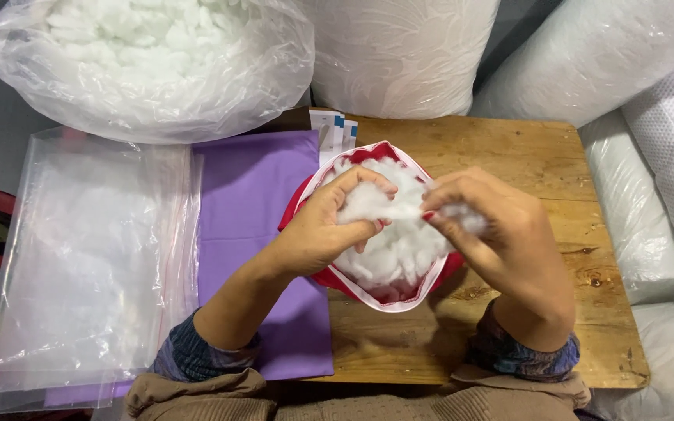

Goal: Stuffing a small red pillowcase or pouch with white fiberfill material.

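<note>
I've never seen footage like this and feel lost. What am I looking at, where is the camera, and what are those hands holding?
There is no machine here: a camera worn on a person's head looks down at their own two bare hands. The left hand and right hand pull apart a tuft of white fibre stuffing over a red cover already full of it. That sits on a wooden table, beside a purple cloth and a stack of clear plastic bags. A big bag of stuffing stands behind.

One head-worn camera looks steeply down from close above, over the person's forearms, onto a wooden table (509,156), its top edge facing away toward bags (150,70) stacked beyond.
</note>
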